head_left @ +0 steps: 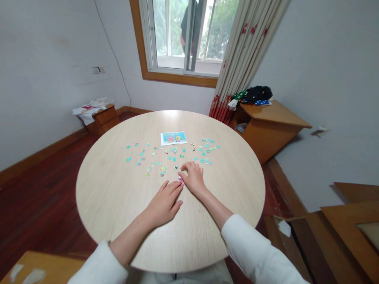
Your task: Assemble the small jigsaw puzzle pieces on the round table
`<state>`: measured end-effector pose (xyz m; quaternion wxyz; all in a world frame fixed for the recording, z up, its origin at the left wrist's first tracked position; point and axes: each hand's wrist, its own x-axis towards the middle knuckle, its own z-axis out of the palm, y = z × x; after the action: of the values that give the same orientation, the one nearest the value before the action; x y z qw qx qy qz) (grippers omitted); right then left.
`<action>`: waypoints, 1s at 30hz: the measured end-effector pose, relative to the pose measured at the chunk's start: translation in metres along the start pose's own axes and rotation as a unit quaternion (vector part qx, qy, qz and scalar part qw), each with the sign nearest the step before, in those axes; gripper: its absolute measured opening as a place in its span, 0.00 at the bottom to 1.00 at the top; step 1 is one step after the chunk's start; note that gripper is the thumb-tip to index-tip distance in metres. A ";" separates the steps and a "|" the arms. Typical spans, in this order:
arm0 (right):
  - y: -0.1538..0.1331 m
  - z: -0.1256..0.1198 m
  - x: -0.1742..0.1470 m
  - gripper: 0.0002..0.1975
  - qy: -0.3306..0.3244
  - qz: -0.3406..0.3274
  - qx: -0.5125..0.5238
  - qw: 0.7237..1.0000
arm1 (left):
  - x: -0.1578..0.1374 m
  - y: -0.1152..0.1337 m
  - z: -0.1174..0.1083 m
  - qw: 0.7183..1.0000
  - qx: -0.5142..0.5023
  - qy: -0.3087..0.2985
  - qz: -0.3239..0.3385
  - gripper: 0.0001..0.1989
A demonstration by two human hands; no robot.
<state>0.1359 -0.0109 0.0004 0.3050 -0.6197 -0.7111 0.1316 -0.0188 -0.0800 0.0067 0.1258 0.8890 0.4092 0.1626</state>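
Note:
Between my hands lie a few pink jigsaw puzzle pieces (pixel 181 180) on the round table. My left hand (pixel 166 202) rests palm down with its fingers stretched out, the fingertips touching the lower edge of those pieces. From the right, my right hand (pixel 193 176) reaches in with curved fingers; its thumb touches the top of the same pieces, and the fingers stand apart from the thumb. A single dark-and-white puzzle piece (pixel 176 167) lies just left of the right fingertips. Many loose teal puzzle pieces (pixel 204 149) are scattered beyond, with yellow-green pieces (pixel 163 169) to the left.
A picture sheet (pixel 173 138) with cartoon figures lies on the far part of the round table (pixel 112 197). A wooden cabinet (pixel 275 114) with cloths on it stands at the right, a small drawer unit (pixel 106 118) at the left. Someone is outside the window (pixel 168 35).

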 end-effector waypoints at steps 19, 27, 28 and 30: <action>0.001 -0.008 -0.014 0.14 -0.029 -0.076 0.012 0.997 | 0.002 -0.020 -0.007 0.931 -0.193 0.258 -0.169 0.12; 0.004 -0.013 -0.013 0.16 0.003 -0.055 0.032 0.998 | 0.004 -0.027 -0.004 0.933 -0.171 0.255 -0.185 0.13; 0.005 -0.013 -0.013 0.16 0.005 -0.050 0.026 0.998 | 0.004 -0.027 -0.004 0.938 -0.161 0.245 -0.183 0.14; 0.007 -0.014 -0.013 0.17 0.005 -0.045 0.010 0.999 | 0.004 -0.027 -0.002 0.952 -0.131 0.218 -0.173 0.16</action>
<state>0.1506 -0.0248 0.0036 0.3205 -0.5847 -0.7352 0.1223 -0.0353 -0.0592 -0.0007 0.1750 0.7235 0.5489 0.3804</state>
